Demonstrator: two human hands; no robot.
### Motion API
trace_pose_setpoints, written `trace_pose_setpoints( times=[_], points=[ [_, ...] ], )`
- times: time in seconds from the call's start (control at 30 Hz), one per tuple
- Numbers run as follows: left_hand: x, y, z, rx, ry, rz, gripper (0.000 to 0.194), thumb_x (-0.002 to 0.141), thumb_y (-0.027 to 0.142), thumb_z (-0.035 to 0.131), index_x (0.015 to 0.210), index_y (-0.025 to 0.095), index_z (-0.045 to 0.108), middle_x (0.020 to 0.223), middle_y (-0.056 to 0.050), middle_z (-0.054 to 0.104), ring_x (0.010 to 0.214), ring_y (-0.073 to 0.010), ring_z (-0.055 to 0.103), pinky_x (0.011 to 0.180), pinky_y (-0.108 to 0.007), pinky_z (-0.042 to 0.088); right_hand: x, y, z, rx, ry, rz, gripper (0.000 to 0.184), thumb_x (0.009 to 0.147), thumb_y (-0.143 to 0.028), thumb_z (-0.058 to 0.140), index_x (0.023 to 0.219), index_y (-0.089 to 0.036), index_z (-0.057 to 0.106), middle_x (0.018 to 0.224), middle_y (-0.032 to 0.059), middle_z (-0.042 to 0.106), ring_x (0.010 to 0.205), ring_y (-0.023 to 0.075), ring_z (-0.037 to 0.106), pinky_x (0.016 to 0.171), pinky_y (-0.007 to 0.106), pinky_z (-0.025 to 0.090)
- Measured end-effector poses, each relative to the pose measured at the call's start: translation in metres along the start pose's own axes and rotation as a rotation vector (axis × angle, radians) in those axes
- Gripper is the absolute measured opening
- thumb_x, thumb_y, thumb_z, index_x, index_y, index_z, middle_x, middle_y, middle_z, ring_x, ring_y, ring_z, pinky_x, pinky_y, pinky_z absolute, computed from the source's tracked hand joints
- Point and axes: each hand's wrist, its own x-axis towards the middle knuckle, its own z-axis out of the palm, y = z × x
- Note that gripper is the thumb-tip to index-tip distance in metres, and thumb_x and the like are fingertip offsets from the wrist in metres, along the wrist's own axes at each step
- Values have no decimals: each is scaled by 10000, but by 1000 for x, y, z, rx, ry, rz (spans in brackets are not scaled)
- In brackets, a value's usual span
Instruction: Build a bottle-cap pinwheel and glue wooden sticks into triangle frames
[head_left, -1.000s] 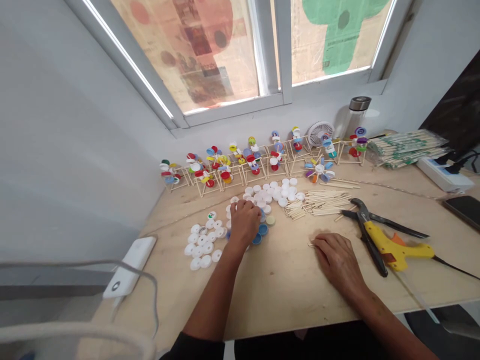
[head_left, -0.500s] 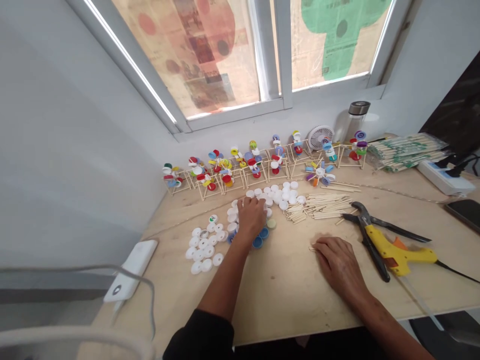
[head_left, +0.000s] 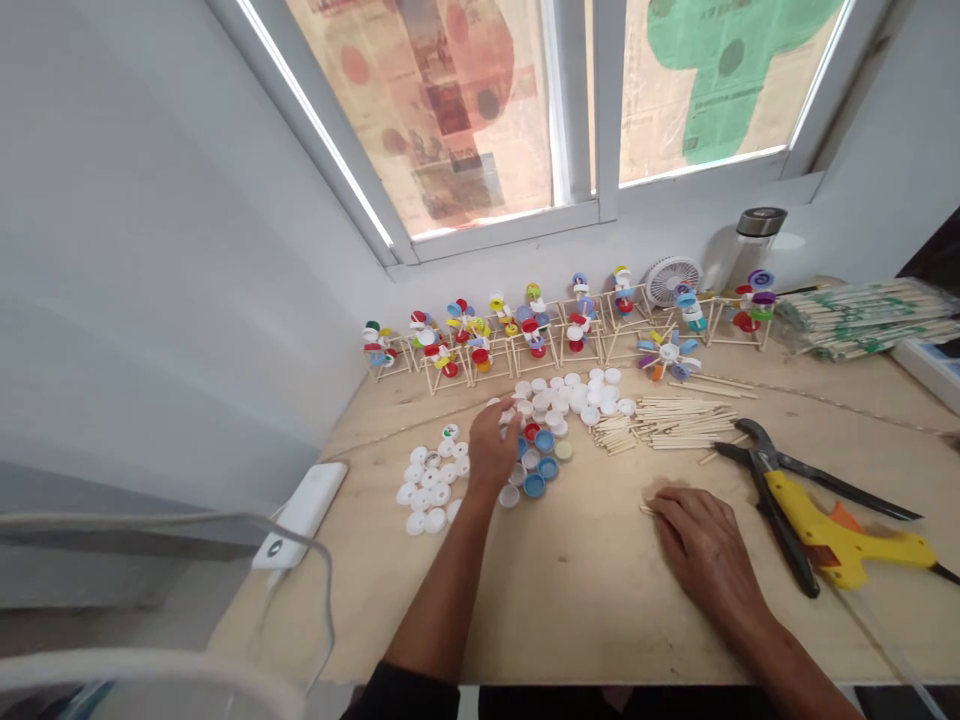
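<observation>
My left hand [head_left: 493, 447] reaches into a spread of loose bottle caps, its fingertips among white caps [head_left: 589, 398]; I cannot tell if it grips one. Blue caps [head_left: 534, 485] and a red cap [head_left: 531, 431] lie just right of it, and a separate cluster of white caps [head_left: 427, 490] lies to its left. My right hand [head_left: 705, 545] rests low on the plywood table [head_left: 570, 610], its fingers pinching a short wooden stick [head_left: 645, 508]. Beyond those fingers lies a heap of cut wooden sticks [head_left: 671, 425].
Pliers [head_left: 780, 510] and a yellow glue gun [head_left: 844, 540] lie right of my right hand. Several stick-and-cap pinwheel models [head_left: 532, 340] line the back by the window. A white power bank [head_left: 300, 515] and its cable sit at the left edge.
The whole scene has shifted right and up as my head turned. My left hand has moved slightly left among the caps, showing more blue and red caps. My right hand stays in place on the table.
</observation>
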Motion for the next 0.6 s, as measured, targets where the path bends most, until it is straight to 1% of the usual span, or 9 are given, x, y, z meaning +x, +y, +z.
trace_pose_setpoints(
  times=[0.1,0.17,0.23,0.33,0.43,0.6],
  points=[
    [-10,-19,-19,-198,96,-146,370,889,394,430,1147,192,600,1173,-92,649,1116,-225,575,960,-375,425,0,0,-1,-5,-9,-2,185,873,-195,498,995,-196,638,1001,66,662,958,206,565,848,359,386],
    [-18,-28,-24,-319,139,-229,411,898,435,412,1186,195,581,1210,-92,635,1148,-216,565,973,-363,424,0,0,-1,-5,-7,-10,187,875,-197,498,1001,-195,637,1002,66,662,960,207,563,848,358,385],
    [-25,-32,-25,-424,174,-297,445,895,472,416,1211,198,568,1252,-100,612,1187,-215,544,998,-364,409,0,-1,-1,-8,-3,-8,189,878,-203,497,1004,-195,637,1004,67,663,960,206,564,846,357,385],
    [-33,-29,-23,-546,215,-364,484,875,509,449,1231,200,558,1301,-110,578,1236,-224,505,1041,-380,371,0,-1,-2,-14,-13,1,187,880,-213,495,996,-198,641,1005,66,663,956,206,568,847,358,383],
    [-38,-23,-21,-635,248,-390,502,861,525,468,1242,210,551,1331,-103,553,1273,-225,468,1076,-390,331,0,-1,-2,-18,-21,0,185,879,-218,494,985,-201,645,1003,65,665,953,206,570,847,359,381],
    [-49,-20,-19,-719,251,-414,522,850,546,475,1252,221,542,1322,-101,557,1261,-229,479,1073,-404,336,-1,0,0,-29,-11,1,188,877,-219,495,991,-199,643,1014,65,664,965,211,567,841,360,380]
  ],
)
